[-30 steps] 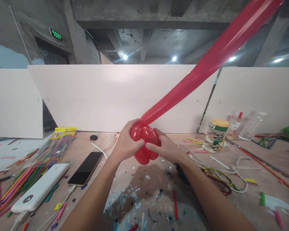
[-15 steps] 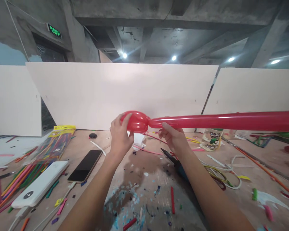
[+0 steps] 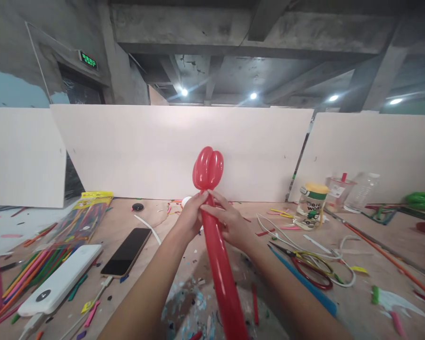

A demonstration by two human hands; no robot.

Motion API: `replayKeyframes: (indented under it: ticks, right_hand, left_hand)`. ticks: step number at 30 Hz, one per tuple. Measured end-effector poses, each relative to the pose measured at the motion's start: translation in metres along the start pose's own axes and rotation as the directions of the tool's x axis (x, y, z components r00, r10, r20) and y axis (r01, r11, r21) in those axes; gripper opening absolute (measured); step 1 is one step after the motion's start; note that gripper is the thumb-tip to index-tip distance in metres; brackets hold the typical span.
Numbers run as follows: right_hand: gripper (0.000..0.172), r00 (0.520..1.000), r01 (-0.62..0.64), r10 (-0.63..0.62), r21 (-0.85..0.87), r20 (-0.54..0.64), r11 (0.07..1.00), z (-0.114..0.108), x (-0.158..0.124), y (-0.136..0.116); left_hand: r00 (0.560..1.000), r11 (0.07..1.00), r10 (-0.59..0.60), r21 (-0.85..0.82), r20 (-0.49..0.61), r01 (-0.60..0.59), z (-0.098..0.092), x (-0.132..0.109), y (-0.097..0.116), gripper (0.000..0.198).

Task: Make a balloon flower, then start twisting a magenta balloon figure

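A long red modelling balloon (image 3: pixel 217 255) stands tilted over the table, its tail running down toward me. At its top several twisted loops form a rounded cluster (image 3: pixel 208 167). My left hand (image 3: pixel 191 215) pinches the balloon from the left, just under the cluster. From the right, my right hand (image 3: pixel 226 219) wraps its fingers round the same neck. Both hands are closed on the balloon, with the fingertips nearly meeting. The twist itself is partly hidden by my fingers.
On the left lie a phone (image 3: pixel 126 252), a white power bank (image 3: pixel 62 278) and uninflated balloons (image 3: pixel 38 264). Scissors (image 3: pixel 311 269), a blue pump (image 3: pixel 304 283), cables and a bottle (image 3: pixel 310 208) are on the right. White boards (image 3: pixel 145 146) stand behind; scraps litter the table.
The balloon has turned from lying sideways to pointing up and away, loops on top. My left hand has moved from the loops to the neck; my right hand has shifted left beside it.
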State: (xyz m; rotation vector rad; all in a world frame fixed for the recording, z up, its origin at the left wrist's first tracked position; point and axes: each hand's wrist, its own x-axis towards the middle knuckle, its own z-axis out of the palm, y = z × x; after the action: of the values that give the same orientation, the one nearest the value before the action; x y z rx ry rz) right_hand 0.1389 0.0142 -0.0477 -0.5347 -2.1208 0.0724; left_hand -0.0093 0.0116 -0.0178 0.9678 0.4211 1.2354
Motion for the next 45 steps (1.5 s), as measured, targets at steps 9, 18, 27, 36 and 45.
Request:
replayKeyframes:
  ticks: [9,18,27,36,45]
  right_hand:
    - [0.051,0.813,-0.535,0.497,0.056,0.302,0.843,-0.009,-0.003,-0.006]
    - [0.049,0.719,-0.392,0.687,-0.752,0.109,0.53,-0.01,0.007,0.118]
    - [0.046,0.693,-0.314,0.697,-0.791,0.187,0.525,0.041,-0.001,0.172]
    - [0.046,0.785,-0.294,0.57,-0.666,0.241,0.686,0.065,0.018,0.162]
    - [0.053,0.744,-0.326,0.569,-0.553,0.351,0.767,0.112,0.059,0.182]
  left_hand:
    - [0.917,0.938,0.28,-0.121,-0.283,-0.324,-0.035,0.02,0.007,0.019]
    - [0.94,0.785,0.097,0.606,-0.328,0.131,-0.13,0.034,-0.003,0.034]
    - [0.962,0.338,0.199,0.934,-0.189,0.113,-0.172,0.032,-0.011,0.019]
    - [0.989,-0.002,-0.005,0.989,0.151,-0.151,-0.127,0.039,-0.047,0.025]
    - [0.963,-0.184,0.067,0.952,0.26,-0.244,-0.119,0.047,-0.073,0.019]
